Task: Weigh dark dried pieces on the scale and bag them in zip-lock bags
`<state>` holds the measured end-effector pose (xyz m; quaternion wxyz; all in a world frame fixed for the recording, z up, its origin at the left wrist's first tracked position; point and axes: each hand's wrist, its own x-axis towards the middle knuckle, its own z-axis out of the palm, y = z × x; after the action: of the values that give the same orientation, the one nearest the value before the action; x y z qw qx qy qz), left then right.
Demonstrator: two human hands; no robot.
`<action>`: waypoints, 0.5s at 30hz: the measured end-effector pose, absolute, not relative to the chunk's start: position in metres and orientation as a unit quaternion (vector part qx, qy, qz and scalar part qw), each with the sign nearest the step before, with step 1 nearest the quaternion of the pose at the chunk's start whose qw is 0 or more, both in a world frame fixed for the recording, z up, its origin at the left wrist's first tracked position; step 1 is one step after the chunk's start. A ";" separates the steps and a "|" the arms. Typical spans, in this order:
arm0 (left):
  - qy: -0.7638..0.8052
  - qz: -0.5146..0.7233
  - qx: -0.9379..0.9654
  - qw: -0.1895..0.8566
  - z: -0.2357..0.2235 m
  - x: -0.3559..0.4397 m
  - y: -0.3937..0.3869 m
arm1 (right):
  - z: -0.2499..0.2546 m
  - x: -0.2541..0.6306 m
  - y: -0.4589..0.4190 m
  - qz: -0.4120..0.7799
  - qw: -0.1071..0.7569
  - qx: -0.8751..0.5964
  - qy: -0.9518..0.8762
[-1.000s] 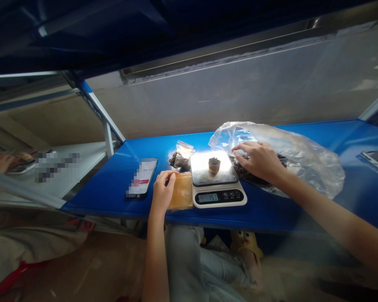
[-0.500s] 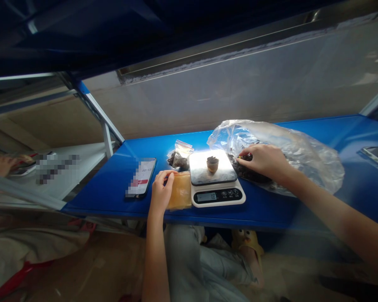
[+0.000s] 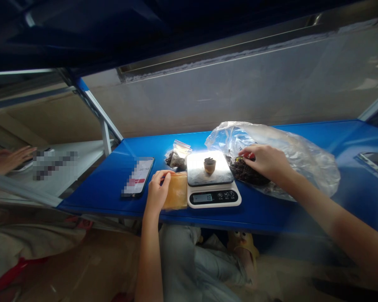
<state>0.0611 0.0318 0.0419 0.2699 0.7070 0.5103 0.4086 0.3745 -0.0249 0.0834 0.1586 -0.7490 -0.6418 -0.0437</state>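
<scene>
My left hand (image 3: 158,187) lies at the left edge of a stack of yellowish zip bags (image 3: 175,192), its thumb and fingers closed on the top corner. Beside the bags, a white kitchen scale (image 3: 213,198) carries a small tan cup (image 3: 209,167) heaped with dark dried pieces. My right hand (image 3: 266,162) is over a pile of similar dark pieces (image 3: 248,173) at the mouth of a large clear plastic bag (image 3: 311,159). Its fingers are pinched together near a small red and yellow thing (image 3: 249,156), whose kind I cannot make out.
A filled small zip bag (image 3: 178,156) lies behind the yellowish bags. On the left is a phone (image 3: 138,177) with a running timer; another device (image 3: 376,165) lies far right. Another person's hand (image 3: 11,160) is over a white shelf (image 3: 82,157). A blue shelf hangs overhead.
My right hand has shifted slightly at the pile, and more of the red thing shows. My left hand stays on the bags. The other person's hand has lifted and stretched out.
</scene>
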 end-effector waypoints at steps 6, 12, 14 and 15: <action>0.510 0.412 0.705 0.270 0.042 0.061 0.032 | 0.088 0.374 -0.028 -0.016 0.186 -0.747 -0.638; 0.512 0.409 0.705 0.270 0.043 0.060 0.031 | 0.087 0.380 -0.028 -0.016 0.093 -0.740 -0.666; 0.511 0.410 0.705 0.271 0.043 0.059 0.032 | 0.087 0.381 -0.027 0.001 0.085 -0.738 -0.670; 0.511 0.411 0.705 0.271 0.043 0.059 0.032 | 0.087 0.381 -0.026 0.008 0.081 -0.736 -0.672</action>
<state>0.0593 0.0317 0.0427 0.2709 0.7047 0.5111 0.4109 0.3814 -0.0263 0.0867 0.0815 -0.7363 -0.6716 0.0085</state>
